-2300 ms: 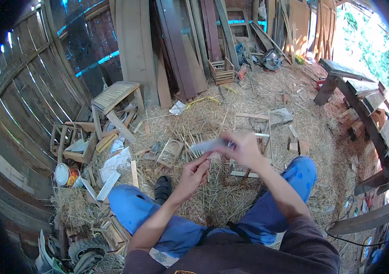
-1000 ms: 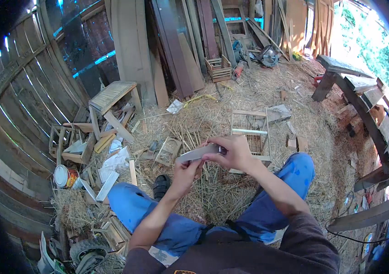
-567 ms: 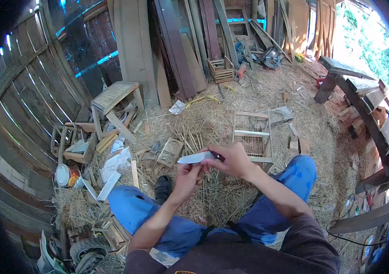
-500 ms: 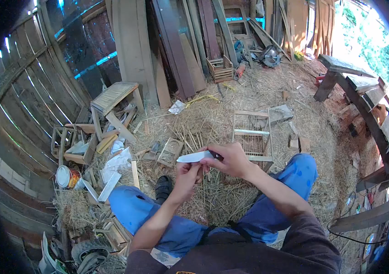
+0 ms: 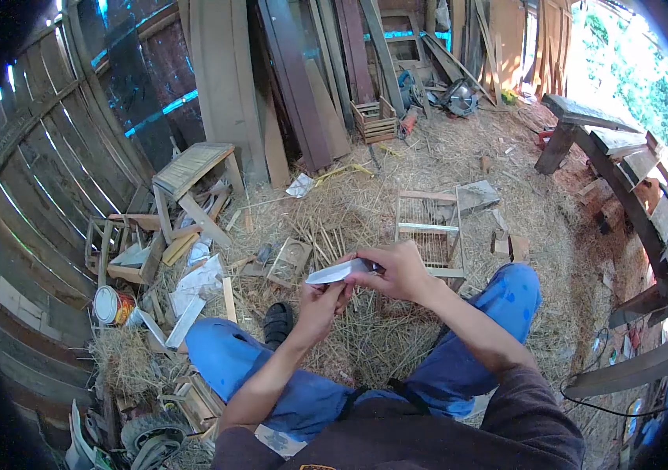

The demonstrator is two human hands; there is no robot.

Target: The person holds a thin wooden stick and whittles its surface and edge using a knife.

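Observation:
My right hand (image 5: 398,270) is closed round the dark handle of a knife (image 5: 335,272), its broad pale blade pointing left. Just below the blade, my left hand (image 5: 320,307) is closed with its fingers bent together. What it grips is hidden by the fingers and blade. Both hands meet in front of me, between my knees and above the straw-covered ground. Beyond them on the floor lie a slatted wooden frame (image 5: 428,229) and a small wooden piece with a round mark (image 5: 290,262).
Thin sticks and shavings cover the ground (image 5: 334,207). A small wooden stool (image 5: 193,168) and a paint can (image 5: 112,304) stand at left. Long planks (image 5: 295,86) lean against the back wall near a slatted crate (image 5: 374,120). A wooden bench (image 5: 612,157) is at right.
The knife blade has tilted slightly, showing more of its flat face. Both hands stay close together in nearly the same place, and the view has shifted a little.

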